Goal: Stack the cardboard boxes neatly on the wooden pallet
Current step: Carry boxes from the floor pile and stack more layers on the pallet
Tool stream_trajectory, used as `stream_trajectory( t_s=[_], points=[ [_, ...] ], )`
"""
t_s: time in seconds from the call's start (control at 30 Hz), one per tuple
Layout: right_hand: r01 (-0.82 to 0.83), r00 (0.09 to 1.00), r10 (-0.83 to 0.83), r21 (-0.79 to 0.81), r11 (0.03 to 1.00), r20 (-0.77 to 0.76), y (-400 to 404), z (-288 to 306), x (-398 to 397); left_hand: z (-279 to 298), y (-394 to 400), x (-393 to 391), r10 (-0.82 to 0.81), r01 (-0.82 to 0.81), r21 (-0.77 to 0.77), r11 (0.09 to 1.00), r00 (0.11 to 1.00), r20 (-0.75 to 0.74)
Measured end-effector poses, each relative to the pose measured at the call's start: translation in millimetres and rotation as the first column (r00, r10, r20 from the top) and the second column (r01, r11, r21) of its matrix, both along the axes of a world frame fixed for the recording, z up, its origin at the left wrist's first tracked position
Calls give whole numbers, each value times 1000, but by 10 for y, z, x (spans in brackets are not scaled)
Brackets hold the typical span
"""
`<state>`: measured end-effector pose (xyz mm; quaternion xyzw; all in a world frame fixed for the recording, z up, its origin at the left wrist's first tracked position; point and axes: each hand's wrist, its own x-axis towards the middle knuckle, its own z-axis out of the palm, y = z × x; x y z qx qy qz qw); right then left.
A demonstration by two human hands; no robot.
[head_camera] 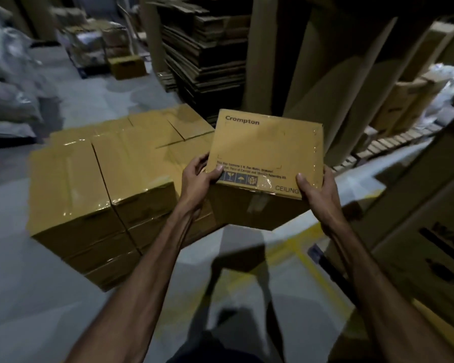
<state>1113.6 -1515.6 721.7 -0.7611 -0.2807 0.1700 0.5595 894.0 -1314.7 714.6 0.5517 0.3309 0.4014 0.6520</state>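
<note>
Spreading across the frame from 7 to 4 o'clock, a grey warehouse floor (37, 258) is seen, marked by yellow lines (315, 273) at 5 o'clock. At 12 o'clock a tall pile of flattened cardboard sheets (205, 56) is stood beside large brown paper rolls (333, 82) at 1 o'clock. Pale sacks (8, 82) are heaped at 9 to 10 o'clock. A big printed carton (425, 231) is seen at 3 to 4 o'clock.

At 9 o'clock from centre, a stack of brown boxes (110, 174) is laid in tight rows and layers, glossy tape visible on the tops; what it rests on cannot be seen. A single small box (127, 65) is left on the floor at 11 o'clock.

At centre, a cardboard box (268, 150) marked "Crompton" is held in the air, just to the 3 o'clock side of the stack and tilted toward the camera. Its near left corner is gripped by the left hand (197, 176), thumb on top and fingers curled round the side. Its near right corner is gripped by the right hand (317, 189), thumb laid on top, fingers hidden beneath.
</note>
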Motion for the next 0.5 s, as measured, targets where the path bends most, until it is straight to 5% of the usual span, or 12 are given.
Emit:
stream_trajectory(
  t_s=[0.23, 0.5],
  points=[
    [-131, 990, 131, -6, 991, 54, 1207, 272, 180, 127, 962, -69, 64, -65, 18, 998, 997, 43],
    [-299, 949, 301, -37, 954, 93, 2175, -23, 221, -462, 1437, -123, 243, -230, -113, 967, 964, 113]
  ],
)
